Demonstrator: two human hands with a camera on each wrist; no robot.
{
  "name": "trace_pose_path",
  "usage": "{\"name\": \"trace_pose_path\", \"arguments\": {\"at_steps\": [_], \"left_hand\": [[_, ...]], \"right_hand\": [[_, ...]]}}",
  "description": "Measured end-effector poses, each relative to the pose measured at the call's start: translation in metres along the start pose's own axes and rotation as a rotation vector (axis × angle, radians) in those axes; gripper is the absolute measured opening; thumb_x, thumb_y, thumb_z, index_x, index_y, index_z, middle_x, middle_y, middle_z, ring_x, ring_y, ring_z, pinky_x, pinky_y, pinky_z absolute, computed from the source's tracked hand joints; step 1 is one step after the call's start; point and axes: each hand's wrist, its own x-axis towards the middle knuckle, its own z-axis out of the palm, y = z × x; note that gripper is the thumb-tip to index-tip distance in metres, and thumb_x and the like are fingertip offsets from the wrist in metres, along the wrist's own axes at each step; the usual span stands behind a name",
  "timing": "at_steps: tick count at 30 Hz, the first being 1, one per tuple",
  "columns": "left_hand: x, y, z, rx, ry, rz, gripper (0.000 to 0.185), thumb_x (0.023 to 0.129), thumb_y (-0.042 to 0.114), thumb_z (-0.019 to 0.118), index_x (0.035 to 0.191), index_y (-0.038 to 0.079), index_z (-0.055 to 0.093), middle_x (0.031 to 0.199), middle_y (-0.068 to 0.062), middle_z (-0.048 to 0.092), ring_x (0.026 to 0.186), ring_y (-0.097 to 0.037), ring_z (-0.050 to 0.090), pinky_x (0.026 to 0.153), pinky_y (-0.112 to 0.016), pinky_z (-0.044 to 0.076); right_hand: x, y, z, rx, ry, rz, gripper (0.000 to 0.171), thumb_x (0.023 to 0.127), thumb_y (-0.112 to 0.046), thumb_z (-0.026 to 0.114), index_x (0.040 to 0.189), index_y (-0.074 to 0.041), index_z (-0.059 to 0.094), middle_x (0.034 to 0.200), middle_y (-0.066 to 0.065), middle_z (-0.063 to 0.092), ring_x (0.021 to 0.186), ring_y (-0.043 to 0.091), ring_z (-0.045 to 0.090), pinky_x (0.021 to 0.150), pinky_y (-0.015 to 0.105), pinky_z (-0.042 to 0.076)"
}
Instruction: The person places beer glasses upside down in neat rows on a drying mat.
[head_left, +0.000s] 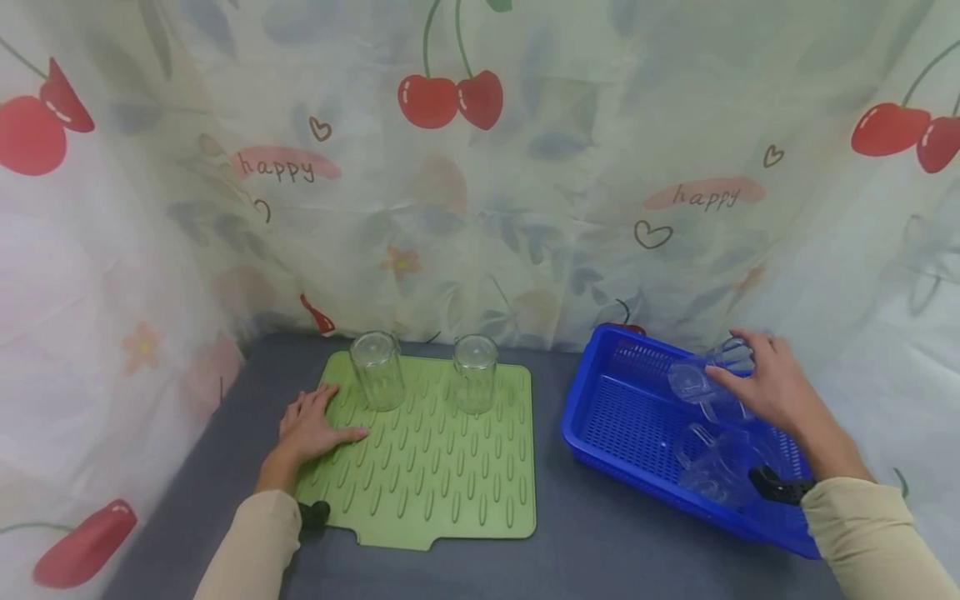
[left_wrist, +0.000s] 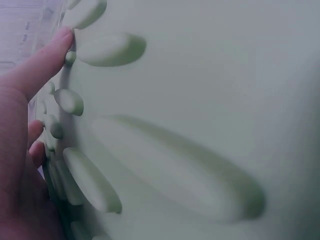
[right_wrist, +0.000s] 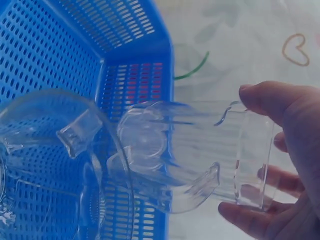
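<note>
Spreading across a grey bench [head_left: 555, 533] backed by a cherry-print curtain [head_left: 480, 167], the scene runs from a green ribbed drying mat [head_left: 435, 467] and a blue perforated basket [head_left: 622, 408] down to the clear glassware. Two tumblers [head_left: 377, 370] stand upside down, side by side but apart, on the mat's far edge. The left hand [head_left: 311, 429] lies flat on the mat's near-left part, its fingers [left_wrist: 42, 62] straight and holding nothing, steadying the mat. The right hand [head_left: 776, 387] is over the basket's far right corner, its fingers [right_wrist: 272, 97] curled round a clear handled mug [right_wrist: 200, 152], which lies on its side just above the other glasses [head_left: 716, 471] in the basket. Doing this lift well probably means keeping the hold on the mug's body firm, raising it straight clear of the neighbouring glass so the handle does not catch, and keeping the mat pinned down.
</note>
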Motion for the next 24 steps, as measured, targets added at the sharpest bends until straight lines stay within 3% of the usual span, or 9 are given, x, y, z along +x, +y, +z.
{"name": "trace_pose_path", "arguments": {"at_steps": [7, 13, 24], "left_hand": [[0.002, -0.001, 0.003, 0.011, 0.000, -0.007, 0.119, 0.076, 0.072, 0.076, 0.164, 0.014, 0.021, 0.171, -0.020, 0.014, 0.154, -0.054, 0.003, 0.117, -0.077, 0.007], [0.002, -0.002, 0.003, 0.011, 0.004, -0.003, 0.119, 0.076, 0.071, 0.076, 0.164, 0.014, 0.021, 0.171, -0.020, 0.013, 0.154, -0.054, 0.003, 0.117, -0.077, 0.007], [0.003, -0.003, 0.002, 0.011, -0.001, -0.001, 0.119, 0.076, 0.071, 0.076, 0.164, 0.013, 0.020, 0.171, -0.021, 0.012, 0.154, -0.054, 0.002, 0.118, -0.077, 0.005]], "right_hand": [[0.000, -0.014, 0.001, -0.003, 0.087, -0.033, 0.080, 0.095, -0.041, 0.071, 0.149, 0.007, 0.037, 0.137, 0.042, 0.036, 0.112, 0.056, 0.050, 0.085, 0.068, 0.047], [-0.001, -0.027, 0.001, -0.018, 0.118, -0.072, 0.070, 0.095, -0.038, 0.072, 0.151, -0.007, 0.043, 0.133, 0.040, 0.036, 0.103, 0.053, 0.057, 0.076, 0.064, 0.050], [-0.001, -0.044, 0.004, 0.075, 0.152, -0.096, 0.064, 0.093, -0.038, 0.074, 0.142, -0.003, 0.049, 0.130, 0.032, 0.039, 0.107, 0.050, 0.057, 0.086, 0.065, 0.052]]}}
